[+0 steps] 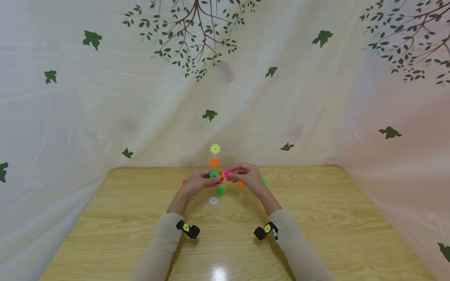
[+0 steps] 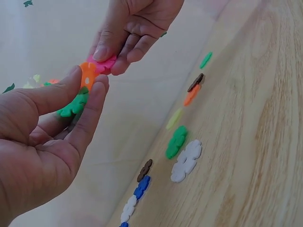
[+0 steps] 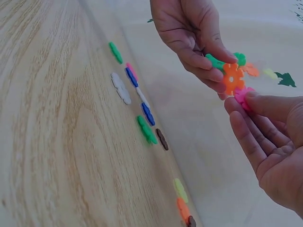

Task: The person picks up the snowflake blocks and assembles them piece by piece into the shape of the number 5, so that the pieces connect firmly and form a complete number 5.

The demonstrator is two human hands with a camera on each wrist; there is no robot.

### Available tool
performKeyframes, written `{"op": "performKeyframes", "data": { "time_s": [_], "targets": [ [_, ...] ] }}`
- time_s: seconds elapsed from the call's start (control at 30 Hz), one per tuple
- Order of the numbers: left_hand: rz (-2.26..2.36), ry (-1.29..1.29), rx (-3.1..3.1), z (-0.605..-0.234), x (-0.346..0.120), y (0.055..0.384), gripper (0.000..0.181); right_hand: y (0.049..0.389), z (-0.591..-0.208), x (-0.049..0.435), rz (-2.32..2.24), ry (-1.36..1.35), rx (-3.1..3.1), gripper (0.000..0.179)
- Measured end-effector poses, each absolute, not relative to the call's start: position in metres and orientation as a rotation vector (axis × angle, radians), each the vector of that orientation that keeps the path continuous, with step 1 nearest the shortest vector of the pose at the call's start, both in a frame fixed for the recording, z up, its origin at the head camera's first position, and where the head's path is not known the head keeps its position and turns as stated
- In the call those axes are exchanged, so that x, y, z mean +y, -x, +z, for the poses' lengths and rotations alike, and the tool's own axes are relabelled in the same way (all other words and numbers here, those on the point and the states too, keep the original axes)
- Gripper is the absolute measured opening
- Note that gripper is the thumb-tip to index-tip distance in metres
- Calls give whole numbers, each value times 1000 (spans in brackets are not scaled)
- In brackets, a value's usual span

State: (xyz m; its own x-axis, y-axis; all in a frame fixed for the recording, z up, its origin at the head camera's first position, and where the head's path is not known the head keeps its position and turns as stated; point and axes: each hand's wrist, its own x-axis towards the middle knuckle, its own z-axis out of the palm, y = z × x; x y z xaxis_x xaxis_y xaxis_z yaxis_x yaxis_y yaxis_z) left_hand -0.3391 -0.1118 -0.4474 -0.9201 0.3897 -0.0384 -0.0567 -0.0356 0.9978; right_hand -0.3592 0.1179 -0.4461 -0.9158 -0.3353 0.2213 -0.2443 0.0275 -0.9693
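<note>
My left hand (image 1: 195, 184) grips an assembly of notched plastic flower discs, its thumb and fingertips pinching an orange disc (image 2: 88, 76) beside a green disc (image 2: 74, 106). From the green part a stem rises, seen in the head view, through another orange disc (image 1: 215, 162) to a yellow disc (image 1: 215, 148) on top. Between thumb and fingers my right hand (image 1: 248, 177) pinches a pink disc (image 3: 244, 98), whose edge meets the orange disc's edge. How deeply their notches interlock is hidden by fingertips. Both hands are raised above the table's far side.
Loose discs lie on the wooden table (image 1: 225, 242) beneath the hands: a white one (image 1: 213, 200), a green one (image 1: 220, 191), and several blue, brown, yellow and orange ones along the far edge. Behind the table hangs a leaf-printed cloth (image 1: 158, 117).
</note>
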Motion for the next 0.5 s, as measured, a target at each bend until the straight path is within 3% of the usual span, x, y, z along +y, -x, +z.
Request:
{"op": "performKeyframes", "data": {
  "time_s": [0.5],
  "targets": [
    [2007,-389,1943,-443,-114,338,37,358,-444,116,-2038,699,2223,18]
  ]
}}
